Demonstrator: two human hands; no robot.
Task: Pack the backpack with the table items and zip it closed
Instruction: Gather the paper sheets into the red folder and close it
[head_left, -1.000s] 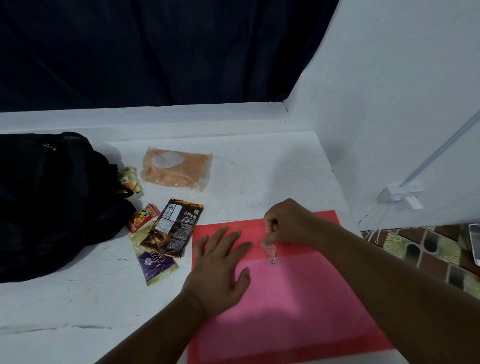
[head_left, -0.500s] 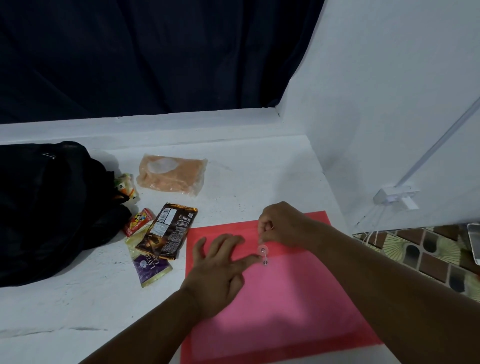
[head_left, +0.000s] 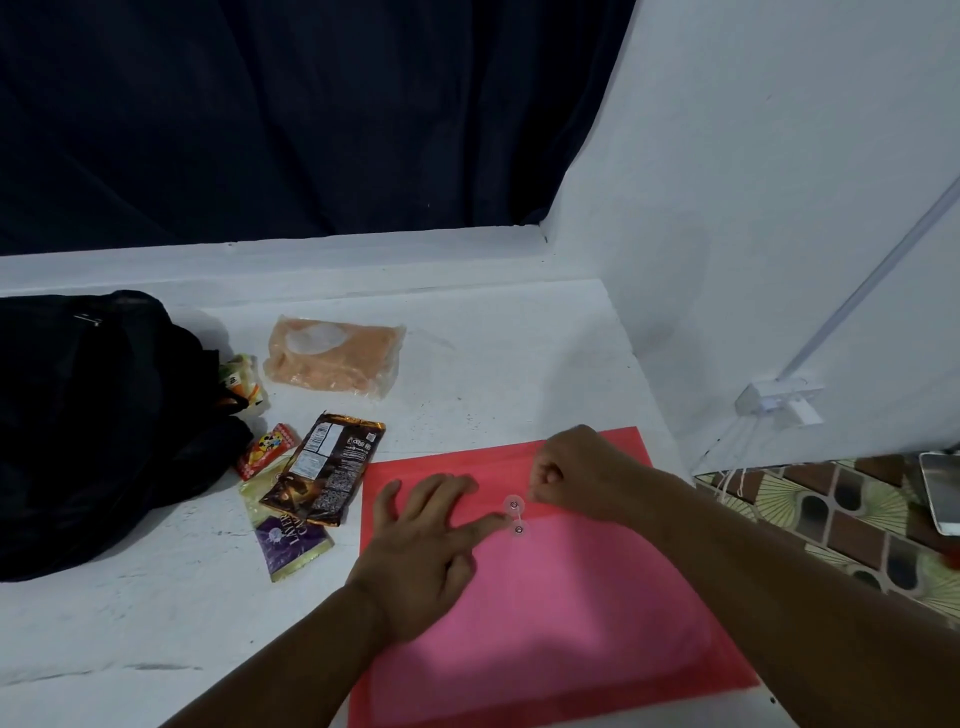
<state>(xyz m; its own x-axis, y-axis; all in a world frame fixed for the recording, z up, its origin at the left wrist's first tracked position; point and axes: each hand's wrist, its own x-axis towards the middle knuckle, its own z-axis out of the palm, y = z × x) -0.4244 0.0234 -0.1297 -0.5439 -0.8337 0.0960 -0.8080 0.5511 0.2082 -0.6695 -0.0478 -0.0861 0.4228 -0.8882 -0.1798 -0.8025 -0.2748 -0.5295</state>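
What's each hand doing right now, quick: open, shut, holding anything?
Left hand: open, fingers spread flat on the pink envelope.
Right hand: fingers curled beside the envelope's button clasp; cannot tell whether it pinches anything.

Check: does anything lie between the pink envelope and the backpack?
Yes. Snack packets lie on the table between the envelope and the backpack: a brown wrapper, a purple packet and a red box.

Curtain (head_left: 291, 114): dark, hung at 12 o'clock.
Wall (head_left: 779, 182): white, at 2 o'clock.
Table (head_left: 493, 353): white.
Floor (head_left: 831, 525): patterned tiles, at 4 o'clock.
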